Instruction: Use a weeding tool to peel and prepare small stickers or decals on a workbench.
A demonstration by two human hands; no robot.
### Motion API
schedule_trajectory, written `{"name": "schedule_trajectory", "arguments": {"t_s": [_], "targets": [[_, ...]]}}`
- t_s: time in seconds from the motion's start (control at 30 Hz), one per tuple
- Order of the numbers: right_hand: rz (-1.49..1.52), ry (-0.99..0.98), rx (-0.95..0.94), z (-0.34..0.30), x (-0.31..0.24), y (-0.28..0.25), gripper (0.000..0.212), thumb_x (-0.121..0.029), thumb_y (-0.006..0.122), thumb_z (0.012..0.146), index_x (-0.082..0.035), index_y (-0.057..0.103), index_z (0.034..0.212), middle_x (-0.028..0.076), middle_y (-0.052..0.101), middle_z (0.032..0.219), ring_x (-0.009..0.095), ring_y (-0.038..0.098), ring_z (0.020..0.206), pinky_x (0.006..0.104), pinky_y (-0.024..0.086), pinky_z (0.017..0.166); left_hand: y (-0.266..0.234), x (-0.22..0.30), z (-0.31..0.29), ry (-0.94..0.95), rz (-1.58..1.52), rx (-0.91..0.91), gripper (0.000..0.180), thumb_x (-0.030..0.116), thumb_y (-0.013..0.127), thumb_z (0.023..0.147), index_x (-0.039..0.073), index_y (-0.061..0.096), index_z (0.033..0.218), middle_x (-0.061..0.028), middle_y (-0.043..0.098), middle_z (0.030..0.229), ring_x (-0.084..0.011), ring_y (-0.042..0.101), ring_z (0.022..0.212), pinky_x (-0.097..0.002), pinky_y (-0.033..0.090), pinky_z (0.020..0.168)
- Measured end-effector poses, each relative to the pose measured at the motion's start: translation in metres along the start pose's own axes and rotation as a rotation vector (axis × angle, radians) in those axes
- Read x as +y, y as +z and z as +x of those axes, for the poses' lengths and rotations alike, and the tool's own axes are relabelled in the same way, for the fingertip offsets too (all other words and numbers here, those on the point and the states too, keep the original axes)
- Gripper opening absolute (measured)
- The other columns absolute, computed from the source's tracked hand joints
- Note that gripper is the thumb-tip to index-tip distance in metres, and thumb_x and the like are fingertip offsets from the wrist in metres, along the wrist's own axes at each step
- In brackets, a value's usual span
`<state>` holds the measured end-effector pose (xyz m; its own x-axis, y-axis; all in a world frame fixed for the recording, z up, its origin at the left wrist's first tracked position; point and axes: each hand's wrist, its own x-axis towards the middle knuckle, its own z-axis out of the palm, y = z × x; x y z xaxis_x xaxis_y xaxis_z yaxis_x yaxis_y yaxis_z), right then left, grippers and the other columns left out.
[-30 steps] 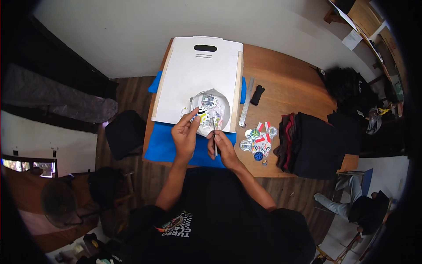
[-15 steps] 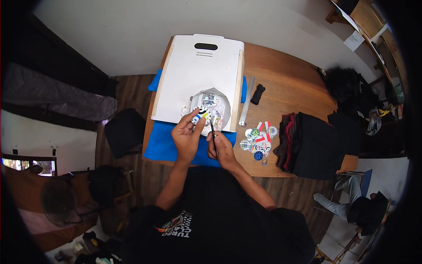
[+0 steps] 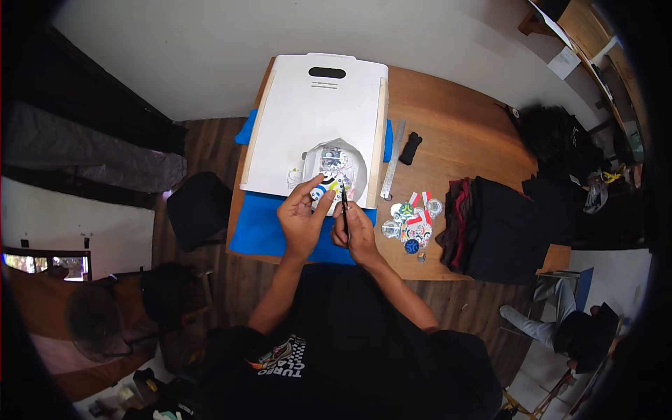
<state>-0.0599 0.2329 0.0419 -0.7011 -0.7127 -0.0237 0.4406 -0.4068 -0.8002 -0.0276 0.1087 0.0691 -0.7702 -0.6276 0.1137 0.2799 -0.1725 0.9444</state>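
My left hand (image 3: 299, 222) pinches a white printed sticker piece (image 3: 326, 192) with round blue, black and yellow designs. My right hand (image 3: 358, 236) is closed around a slim black pointed tool (image 3: 344, 206), its tip at the right edge of that piece; its exact kind is too small to tell. Both hands are over the front edge of a white panel (image 3: 325, 112) with a dark handle slot. Just beyond them, a rounded white recess (image 3: 359, 157) in the panel holds several clear and printed stickers (image 3: 334, 158).
Blue cloth (image 3: 262, 227) shows under the panel. On the wooden table (image 3: 448, 112) to its right are a metal ruler (image 3: 393, 164), a black bundle (image 3: 411, 149), loose round stickers (image 3: 413, 224) and folded dark garments (image 3: 500, 227). Another person (image 3: 574, 332) sits at far right.
The black tool has turned more upright, and its tip has shifted slightly right. My left hand and the sticker piece have moved a little to the right.
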Motion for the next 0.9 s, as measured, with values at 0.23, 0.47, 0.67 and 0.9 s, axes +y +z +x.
{"name": "schedule_trajectory", "arguments": {"t_s": [0.23, 0.47, 0.67, 0.9], "targets": [[0.006, -0.003, 0.011, -0.0022, 0.0014, 0.0008, 0.031, -0.03, 0.034, 0.11, -0.002, 0.048, 0.106, 0.0, 0.035, 0.061, 0.007, 0.031, 0.049, 0.0229, 0.029, 0.047, 0.0021, 0.0029, -0.0004, 0.025, 0.041, 0.012, 0.042, -0.013, 0.067, 0.087, -0.012, 0.057, 0.128, -0.0154, 0.063, 0.115, -0.0162, 0.063, 0.104, -0.0266, 0.054, 0.088], [-0.001, -0.021, 0.011, -0.0024, 0.0008, 0.0033, 0.032, -0.03, 0.033, 0.11, -0.002, 0.047, 0.106, -0.001, 0.035, 0.06, 0.007, 0.03, 0.048, 0.0229, 0.029, 0.046, 0.0023, 0.0052, -0.0017, 0.042, 0.081, 0.007, 0.042, -0.011, 0.067, 0.087, -0.011, 0.057, 0.128, -0.015, 0.063, 0.116, -0.0149, 0.063, 0.104, -0.0259, 0.054, 0.087], [0.012, -0.058, 0.014, -0.0007, 0.0009, 0.001, 0.03, -0.028, 0.032, 0.11, -0.002, 0.047, 0.106, -0.001, 0.034, 0.06, 0.007, 0.029, 0.047, 0.0231, 0.028, 0.045, 0.0004, 0.0008, -0.0027, 0.062, 0.035, 0.0, 0.04, -0.009, 0.066, 0.09, -0.01, 0.058, 0.129, -0.0154, 0.063, 0.117, -0.0149, 0.064, 0.103, -0.0251, 0.055, 0.086], [0.025, -0.039, 0.015, -0.0013, -0.0014, 0.0005, 0.031, -0.029, 0.033, 0.11, -0.002, 0.047, 0.106, -0.001, 0.033, 0.059, 0.007, 0.029, 0.047, 0.0231, 0.027, 0.045, 0.0028, 0.0028, -0.0031, 0.042, 0.022, 0.021, 0.039, -0.013, 0.068, 0.086, -0.012, 0.06, 0.125, -0.0175, 0.063, 0.121, -0.0173, 0.064, 0.106, -0.0276, 0.054, 0.091]]}}
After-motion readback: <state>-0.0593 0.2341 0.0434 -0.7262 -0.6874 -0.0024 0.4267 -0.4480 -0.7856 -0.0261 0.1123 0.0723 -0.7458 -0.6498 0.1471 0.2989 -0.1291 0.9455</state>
